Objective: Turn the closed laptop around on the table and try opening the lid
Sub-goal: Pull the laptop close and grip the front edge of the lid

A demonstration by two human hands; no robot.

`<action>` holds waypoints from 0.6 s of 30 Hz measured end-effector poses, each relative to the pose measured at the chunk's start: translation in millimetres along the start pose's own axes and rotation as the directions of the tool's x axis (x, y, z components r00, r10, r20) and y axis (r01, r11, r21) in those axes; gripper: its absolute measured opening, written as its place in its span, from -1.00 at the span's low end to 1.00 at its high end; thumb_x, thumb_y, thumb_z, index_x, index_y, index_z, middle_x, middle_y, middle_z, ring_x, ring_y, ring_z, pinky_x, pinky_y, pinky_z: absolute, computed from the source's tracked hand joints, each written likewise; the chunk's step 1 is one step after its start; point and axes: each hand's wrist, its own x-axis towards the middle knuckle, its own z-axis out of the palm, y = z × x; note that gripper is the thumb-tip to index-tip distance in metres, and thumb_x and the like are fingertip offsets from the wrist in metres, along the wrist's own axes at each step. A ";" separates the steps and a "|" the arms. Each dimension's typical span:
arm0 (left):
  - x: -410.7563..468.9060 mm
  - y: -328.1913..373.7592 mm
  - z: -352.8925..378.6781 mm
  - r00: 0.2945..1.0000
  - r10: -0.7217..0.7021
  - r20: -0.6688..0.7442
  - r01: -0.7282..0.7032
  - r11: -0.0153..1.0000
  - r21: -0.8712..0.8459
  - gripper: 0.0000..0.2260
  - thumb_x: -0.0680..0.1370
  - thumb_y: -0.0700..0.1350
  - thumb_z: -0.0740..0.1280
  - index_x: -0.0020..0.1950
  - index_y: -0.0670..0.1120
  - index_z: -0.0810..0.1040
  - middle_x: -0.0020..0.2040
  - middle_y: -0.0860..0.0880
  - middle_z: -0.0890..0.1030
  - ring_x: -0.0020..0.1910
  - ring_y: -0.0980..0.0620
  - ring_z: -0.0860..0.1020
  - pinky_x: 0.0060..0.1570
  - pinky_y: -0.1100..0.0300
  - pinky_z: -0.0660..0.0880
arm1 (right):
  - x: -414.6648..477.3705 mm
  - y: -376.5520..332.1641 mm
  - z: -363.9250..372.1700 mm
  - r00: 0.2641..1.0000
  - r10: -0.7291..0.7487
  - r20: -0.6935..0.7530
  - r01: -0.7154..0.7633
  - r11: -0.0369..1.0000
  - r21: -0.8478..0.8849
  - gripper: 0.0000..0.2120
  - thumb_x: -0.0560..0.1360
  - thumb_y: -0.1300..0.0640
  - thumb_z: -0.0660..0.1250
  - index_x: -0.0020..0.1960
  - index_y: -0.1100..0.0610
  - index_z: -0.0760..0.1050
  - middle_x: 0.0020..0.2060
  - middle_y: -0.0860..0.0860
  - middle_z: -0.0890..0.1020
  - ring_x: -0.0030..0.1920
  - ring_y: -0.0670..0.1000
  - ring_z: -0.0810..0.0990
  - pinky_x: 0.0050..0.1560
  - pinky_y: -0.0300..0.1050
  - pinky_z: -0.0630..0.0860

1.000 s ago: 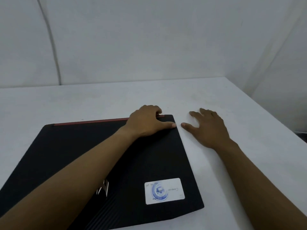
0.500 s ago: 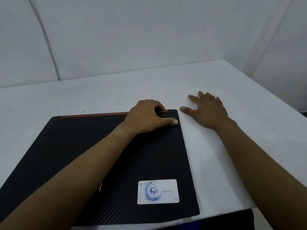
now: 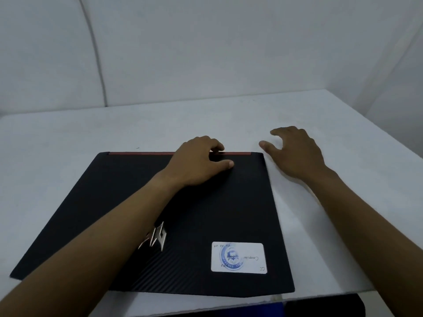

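A closed black laptop (image 3: pixel 229 202) lies flat on the white table (image 3: pixel 114 133). A red strip runs along its far edge and a white sticker sits near its right front corner. My left hand (image 3: pixel 196 161) rests on the lid at the far edge, fingers curled over the red strip, thumb flat on the lid. My right hand (image 3: pixel 295 149) hovers with spread fingers just past the laptop's far right corner, apart from it and holding nothing.
White walls (image 3: pixel 206 53) close off the back and the right side of the table. The table's front edge runs just below the laptop, with something dark and blue (image 3: pixel 297 307) beneath it.
The laptop has slid and squared up so its far edge lies level. My left hand now sits left of the far right corner. My right hand has lifted off the table with fingers curled.
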 end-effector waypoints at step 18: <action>-111.7 -197.7 -113.4 0.897 -0.357 -0.262 0.267 0.908 -0.323 -0.84 0.50 -0.01 0.45 0.07 0.15 0.64 0.07 0.21 0.63 0.06 0.25 0.57 0.12 0.14 0.50 | 4.9 -268.4 86.9 0.749 -0.503 0.432 0.491 0.858 0.148 -0.38 0.49 -0.40 0.21 0.37 -0.02 0.42 0.17 -0.02 0.52 0.19 0.04 0.48 0.04 0.04 0.43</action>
